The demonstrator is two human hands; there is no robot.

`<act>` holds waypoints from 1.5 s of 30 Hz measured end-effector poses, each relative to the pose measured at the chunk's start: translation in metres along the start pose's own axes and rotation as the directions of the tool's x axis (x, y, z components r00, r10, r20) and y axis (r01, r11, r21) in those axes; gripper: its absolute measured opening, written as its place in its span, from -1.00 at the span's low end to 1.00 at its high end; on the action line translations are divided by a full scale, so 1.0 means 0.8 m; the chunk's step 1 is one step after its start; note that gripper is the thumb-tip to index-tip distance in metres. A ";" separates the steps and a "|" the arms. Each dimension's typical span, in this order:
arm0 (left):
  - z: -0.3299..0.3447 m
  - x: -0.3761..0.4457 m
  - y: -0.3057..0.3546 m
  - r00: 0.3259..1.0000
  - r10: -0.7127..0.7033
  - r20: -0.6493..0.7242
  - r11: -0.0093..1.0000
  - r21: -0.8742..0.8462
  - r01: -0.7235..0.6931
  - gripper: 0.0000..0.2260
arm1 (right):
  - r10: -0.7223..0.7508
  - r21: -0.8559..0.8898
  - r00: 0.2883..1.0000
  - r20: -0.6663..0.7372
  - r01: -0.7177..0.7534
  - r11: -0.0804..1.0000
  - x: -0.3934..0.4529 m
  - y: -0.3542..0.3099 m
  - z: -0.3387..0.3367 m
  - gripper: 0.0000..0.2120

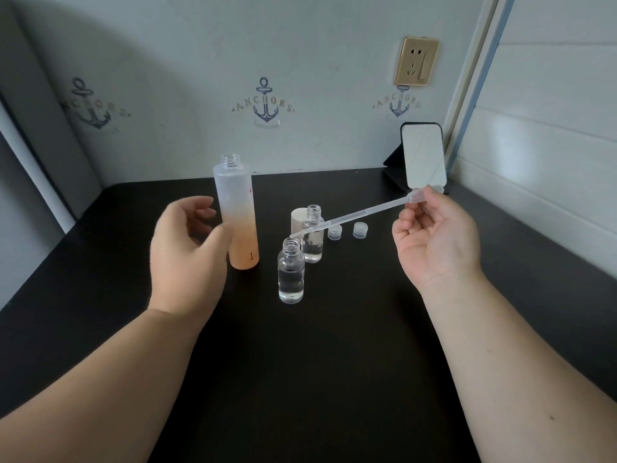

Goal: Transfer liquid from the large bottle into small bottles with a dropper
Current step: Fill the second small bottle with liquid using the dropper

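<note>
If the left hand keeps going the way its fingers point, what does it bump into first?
Probably the big bottle. The left hand is open beside it, fingers reaching toward its side, though depth is hard to judge.

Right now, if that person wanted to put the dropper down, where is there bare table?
The black table is bare in front of the near small bottle, between the two forearms, and right of the two loose caps. It is crowded in the middle: the large bottle, far small bottle, a white cap behind it and the dropper above them.

Tall frosted btl [236, 208] uncapped upright, two small clear btls [291, 272] part-filled, dropper [364, 213] tilted
</note>
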State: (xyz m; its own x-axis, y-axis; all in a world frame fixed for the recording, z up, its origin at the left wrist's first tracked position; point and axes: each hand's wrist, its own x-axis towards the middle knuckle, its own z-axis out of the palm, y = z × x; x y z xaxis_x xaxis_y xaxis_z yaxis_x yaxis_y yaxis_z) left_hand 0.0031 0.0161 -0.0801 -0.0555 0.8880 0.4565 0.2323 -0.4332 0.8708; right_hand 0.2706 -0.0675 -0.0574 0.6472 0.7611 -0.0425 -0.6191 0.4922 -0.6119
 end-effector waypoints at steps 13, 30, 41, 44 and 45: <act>0.002 -0.016 0.013 0.835 0.031 0.549 0.994 -0.102 0.031 -0.83 | -0.027 -0.019 0.999 0.035 0.027 0.999 0.003 -0.001 -0.001 -0.77; 0.010 -0.013 0.010 0.709 0.017 0.705 0.993 0.072 -0.095 -0.74 | -0.058 -0.012 0.998 0.010 0.058 0.998 0.003 -0.003 0.001 -0.90; 0.009 -0.012 0.007 0.696 0.018 0.718 0.996 0.051 -0.079 -0.75 | -0.051 -0.030 0.999 0.011 0.052 0.998 0.003 -0.002 0.001 -0.91; 0.009 -0.012 0.005 0.697 0.015 0.717 0.996 0.054 -0.077 -0.75 | -0.048 -0.031 0.999 0.017 0.048 0.998 0.004 -0.002 0.000 -0.94; 0.010 -0.012 0.005 0.698 0.014 0.716 0.996 0.053 -0.074 -0.75 | -0.048 -0.032 0.999 0.018 0.049 0.998 0.004 -0.002 0.000 -0.93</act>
State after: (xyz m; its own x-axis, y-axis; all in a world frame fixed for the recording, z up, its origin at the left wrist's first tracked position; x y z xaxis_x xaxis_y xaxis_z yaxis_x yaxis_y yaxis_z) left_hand 0.0123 0.0072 -0.0821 0.6594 0.7246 0.2005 0.2866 -0.4888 0.8240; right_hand 0.2738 -0.0655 -0.0564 0.6682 0.7440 0.0011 -0.5725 0.5151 -0.6379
